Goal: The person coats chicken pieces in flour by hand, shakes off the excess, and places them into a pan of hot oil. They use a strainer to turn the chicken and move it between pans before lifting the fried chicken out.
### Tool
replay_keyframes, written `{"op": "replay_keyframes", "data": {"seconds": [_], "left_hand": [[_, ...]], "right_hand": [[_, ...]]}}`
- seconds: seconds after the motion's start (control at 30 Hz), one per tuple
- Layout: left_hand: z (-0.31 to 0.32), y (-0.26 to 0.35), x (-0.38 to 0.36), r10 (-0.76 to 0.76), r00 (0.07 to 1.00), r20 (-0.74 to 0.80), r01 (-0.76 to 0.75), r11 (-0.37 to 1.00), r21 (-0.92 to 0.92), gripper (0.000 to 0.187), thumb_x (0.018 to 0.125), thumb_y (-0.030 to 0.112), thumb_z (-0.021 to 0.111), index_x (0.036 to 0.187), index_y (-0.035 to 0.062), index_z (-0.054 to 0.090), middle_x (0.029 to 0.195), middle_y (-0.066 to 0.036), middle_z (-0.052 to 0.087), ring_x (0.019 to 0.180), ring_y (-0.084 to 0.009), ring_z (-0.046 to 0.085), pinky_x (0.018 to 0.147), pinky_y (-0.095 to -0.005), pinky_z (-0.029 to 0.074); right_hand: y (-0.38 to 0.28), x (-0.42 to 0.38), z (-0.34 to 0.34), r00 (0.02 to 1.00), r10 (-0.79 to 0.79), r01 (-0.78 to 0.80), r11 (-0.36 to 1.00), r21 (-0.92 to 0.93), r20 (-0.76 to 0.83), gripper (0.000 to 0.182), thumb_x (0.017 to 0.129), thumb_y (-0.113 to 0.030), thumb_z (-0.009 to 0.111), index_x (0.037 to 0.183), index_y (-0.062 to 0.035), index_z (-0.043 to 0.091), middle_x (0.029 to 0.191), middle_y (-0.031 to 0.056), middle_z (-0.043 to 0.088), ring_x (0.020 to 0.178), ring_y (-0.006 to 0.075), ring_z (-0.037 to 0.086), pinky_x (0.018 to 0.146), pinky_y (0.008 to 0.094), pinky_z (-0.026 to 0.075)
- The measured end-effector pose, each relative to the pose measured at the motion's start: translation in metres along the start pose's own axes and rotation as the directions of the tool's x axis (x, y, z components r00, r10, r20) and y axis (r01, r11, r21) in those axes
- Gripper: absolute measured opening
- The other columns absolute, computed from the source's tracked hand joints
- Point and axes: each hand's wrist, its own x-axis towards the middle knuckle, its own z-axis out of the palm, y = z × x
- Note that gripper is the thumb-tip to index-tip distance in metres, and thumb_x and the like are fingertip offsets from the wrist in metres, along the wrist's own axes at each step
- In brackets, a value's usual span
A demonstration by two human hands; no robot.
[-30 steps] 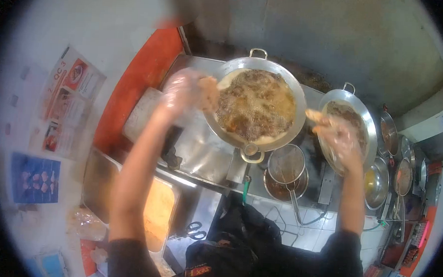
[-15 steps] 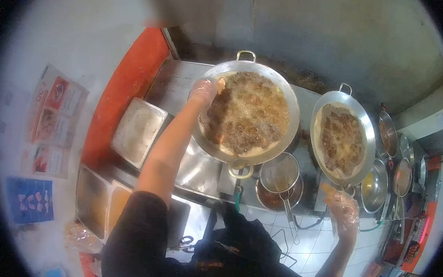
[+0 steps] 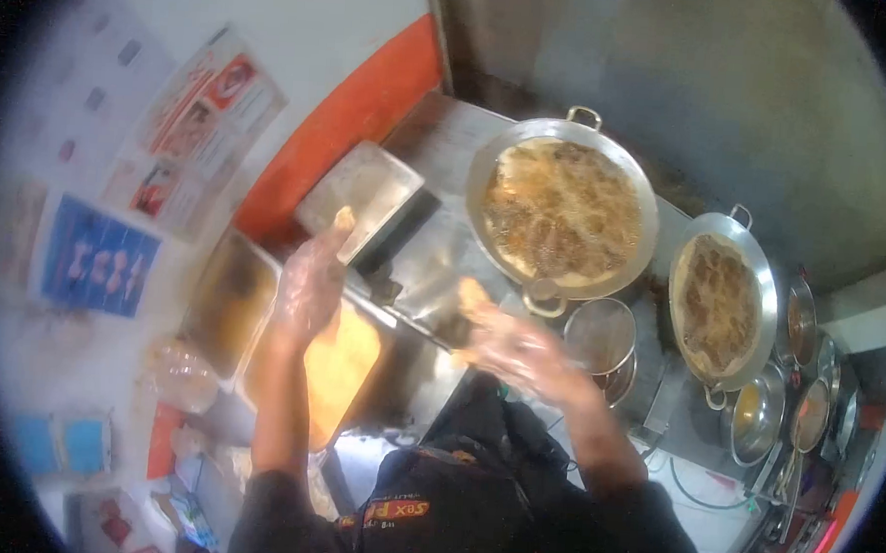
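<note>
My left hand (image 3: 310,285), in a clear plastic glove, hangs over the inner edge of a tray of orange-tan breading (image 3: 343,366). A crumb-coated fingertip sticks out from it, and no piece of food shows in its grip. Between that tray and the near wok (image 3: 646,222), my right hand (image 3: 524,351) has its coated fingers apart. It is gloved too, blurred by motion, and holds nothing that I can see. Dark brown pieces (image 3: 567,208) bubble in foamy oil inside the near wok.
A second wok (image 3: 761,323) of bubbling oil stands to the right. A round strainer (image 3: 600,335) sits below the near wok. Metal trays (image 3: 362,192) line the left counter beside an orange-red panel (image 3: 346,121). Bowls and more strainers (image 3: 809,416) are at far right.
My left hand has moved from the near wok's rim down to the breading tray. My right hand has come leftward from beside the second wok. The view has turned left.
</note>
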Motion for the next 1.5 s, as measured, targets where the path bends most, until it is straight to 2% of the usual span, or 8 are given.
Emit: {"op": "replay_keyframes", "data": {"seconds": [0.47, 0.87, 0.93, 1.03, 1.13, 1.2, 1.27, 1.5], "left_hand": [[-0.010, -0.056, -0.233, -0.534, 0.836, 0.130, 0.548, 0.823, -0.148, 0.019, 0.084, 0.022, 0.057, 0.093, 0.0079, 0.066, 0.087, -0.015, 0.062, 0.078, -0.0293, 0.058, 0.069, -0.0394, 0.046], [-0.011, -0.048, -0.219, -0.739, 0.660, -0.137, 0.692, 0.669, -0.272, 0.030, 0.087, 0.032, 0.052, 0.083, 0.0052, 0.064, 0.085, -0.016, 0.064, 0.080, -0.0318, 0.061, 0.071, -0.0395, 0.049], [0.050, -0.075, -0.235, -0.696, 0.569, -0.438, 0.293, 0.669, -0.683, 0.032, 0.086, 0.032, 0.052, 0.083, 0.0026, 0.064, 0.087, -0.017, 0.064, 0.082, -0.0330, 0.061, 0.075, -0.0410, 0.047], [0.006, -0.073, -0.227, -0.720, 0.672, 0.172, 0.739, 0.667, -0.093, 0.029, 0.084, 0.028, 0.054, 0.085, 0.0006, 0.063, 0.095, -0.018, 0.063, 0.091, -0.0311, 0.059, 0.078, -0.0405, 0.046], [0.015, -0.074, -0.254, -0.509, 0.848, 0.148, 0.519, 0.743, -0.423, 0.072, 0.077, 0.024, 0.055, 0.140, 0.0051, 0.026, 0.127, -0.027, 0.045, 0.115, -0.0259, 0.048, 0.097, -0.0351, 0.036], [-0.033, -0.051, -0.240, -0.596, 0.692, 0.407, 0.712, 0.470, -0.522, 0.077, 0.076, 0.028, 0.057, 0.142, 0.0072, 0.023, 0.136, -0.020, 0.040, 0.117, -0.0265, 0.046, 0.096, -0.0374, 0.037], [-0.035, -0.053, -0.255, -0.441, 0.671, 0.596, 0.467, -0.372, -0.802, 0.078, 0.077, 0.037, 0.059, 0.142, 0.0091, 0.026, 0.139, -0.012, 0.039, 0.119, -0.0299, 0.044, 0.092, -0.0414, 0.039], [-0.036, -0.044, -0.263, -0.222, 0.766, 0.603, 0.368, -0.617, -0.696, 0.078, 0.077, 0.048, 0.060, 0.140, 0.0111, 0.032, 0.140, -0.009, 0.037, 0.122, -0.0300, 0.041, 0.088, -0.0405, 0.042]], "right_hand": [[0.090, 0.153, 0.183, 0.583, 0.713, -0.348, 0.653, -0.673, 0.390, 0.051, 0.091, -0.037, 0.048, 0.133, -0.0077, 0.041, 0.134, 0.0048, 0.043, 0.123, 0.0212, 0.039, 0.102, 0.0409, 0.031], [0.093, 0.092, 0.193, 0.881, 0.306, -0.109, 0.873, -0.475, 0.360, 0.054, 0.091, -0.014, 0.049, 0.137, 0.0039, 0.029, 0.141, 0.0123, 0.034, 0.130, 0.0219, 0.033, 0.109, 0.0323, 0.020], [0.095, 0.095, 0.182, 0.909, 0.262, -0.135, 0.921, -0.366, 0.324, 0.052, 0.092, -0.012, 0.046, 0.138, 0.0030, 0.027, 0.142, 0.0130, 0.032, 0.127, 0.0220, 0.035, 0.107, 0.0335, 0.025], [0.080, 0.100, 0.187, 0.927, 0.252, -0.181, 0.949, -0.258, 0.278, 0.050, 0.093, -0.008, 0.041, 0.139, 0.0001, 0.025, 0.144, 0.0127, 0.028, 0.121, 0.0229, 0.042, 0.101, 0.0370, 0.036], [0.091, 0.127, 0.185, 0.946, 0.226, -0.159, 0.948, -0.275, 0.232, 0.049, 0.089, 0.000, 0.037, 0.138, -0.0053, 0.032, 0.140, 0.0085, 0.037, 0.104, 0.0235, 0.055, 0.084, 0.0397, 0.052], [0.100, 0.146, 0.183, 0.978, 0.093, 0.039, 0.801, -0.597, 0.188, 0.044, 0.085, 0.001, 0.044, 0.128, -0.0058, 0.048, 0.127, 0.0086, 0.053, 0.097, 0.0197, 0.059, 0.080, 0.0337, 0.053], [0.114, 0.160, 0.183, 0.956, -0.017, 0.215, 0.717, -0.663, 0.291, 0.044, 0.081, 0.004, 0.046, 0.124, -0.0045, 0.053, 0.125, 0.0090, 0.054, 0.096, 0.0200, 0.060, 0.077, 0.0297, 0.052], [0.146, 0.183, 0.204, 0.761, -0.096, 0.646, 0.216, -0.732, 0.642, 0.029, 0.072, -0.006, 0.065, 0.101, -0.0066, 0.066, 0.101, 0.0132, 0.064, 0.083, 0.0246, 0.063, 0.073, 0.0352, 0.049]]}}
